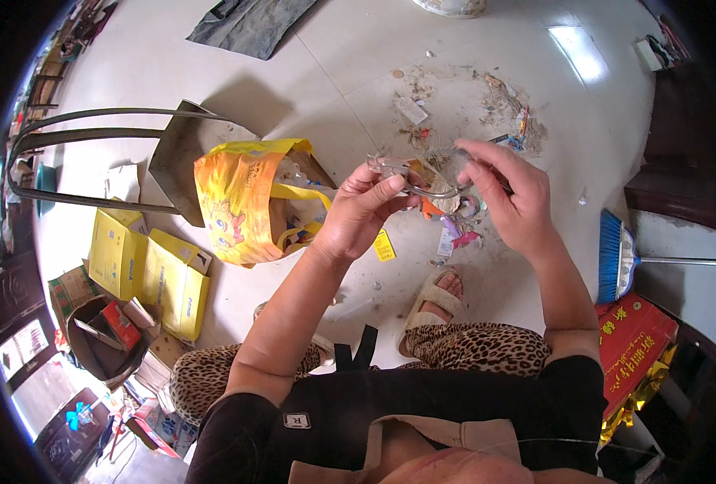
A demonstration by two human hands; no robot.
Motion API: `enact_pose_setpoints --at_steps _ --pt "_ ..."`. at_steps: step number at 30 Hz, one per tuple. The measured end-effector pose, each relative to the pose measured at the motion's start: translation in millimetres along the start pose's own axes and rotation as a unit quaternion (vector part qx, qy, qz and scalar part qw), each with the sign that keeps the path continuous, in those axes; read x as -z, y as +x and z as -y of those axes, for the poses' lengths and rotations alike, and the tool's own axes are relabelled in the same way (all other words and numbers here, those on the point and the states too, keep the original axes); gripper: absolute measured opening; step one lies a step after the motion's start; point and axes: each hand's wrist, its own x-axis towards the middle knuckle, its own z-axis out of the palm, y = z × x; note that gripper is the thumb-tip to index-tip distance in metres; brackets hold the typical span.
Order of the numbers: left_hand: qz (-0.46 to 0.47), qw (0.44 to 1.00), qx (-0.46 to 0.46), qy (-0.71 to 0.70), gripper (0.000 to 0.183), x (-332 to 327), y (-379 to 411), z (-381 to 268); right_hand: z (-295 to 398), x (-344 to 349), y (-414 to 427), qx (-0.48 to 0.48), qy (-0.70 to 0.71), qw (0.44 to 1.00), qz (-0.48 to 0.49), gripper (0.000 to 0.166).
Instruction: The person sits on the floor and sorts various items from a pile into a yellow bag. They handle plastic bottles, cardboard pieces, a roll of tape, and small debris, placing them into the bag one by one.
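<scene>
My left hand [367, 202] pinches the clasp-like metal end of a thin, curved loop [439, 195], perhaps a wire or band; its exact kind is unclear. At the loop's other side, the thumb and fingers of my right hand [503, 187] grip it. Both hands are raised above the floor, in front of my body. Below them lies a scatter of litter [454, 209] with scraps of orange, purple and pink. A yellow card [385, 246] rests on the tiles just under my left wrist. Left of that hand, a yellow-orange shopping bag [234, 206] lies with its mouth towards me, stuffed with rubbish.
A long-handled metal dustpan [173, 163] stands behind the bag. Yellow cardboard boxes [176, 284] and an open carton [106, 339] are at left. A blue-bristled broom [615, 257] and a red box [636, 351] are at right. Swept dirt [506, 100] and a dark sheet [252, 27] lie ahead.
</scene>
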Motion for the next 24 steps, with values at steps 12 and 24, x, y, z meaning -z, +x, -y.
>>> enact_pose_setpoints --at_steps 12,24 --pt "0.023 0.998 -0.008 0.064 0.022 -1 0 -2 4 -5 2 0.082 -0.047 0.995 0.014 0.028" --pt "-0.025 0.988 -0.041 0.146 0.011 -23 -2 -9 -4 -20 -4 -0.006 0.008 0.999 0.033 0.017"
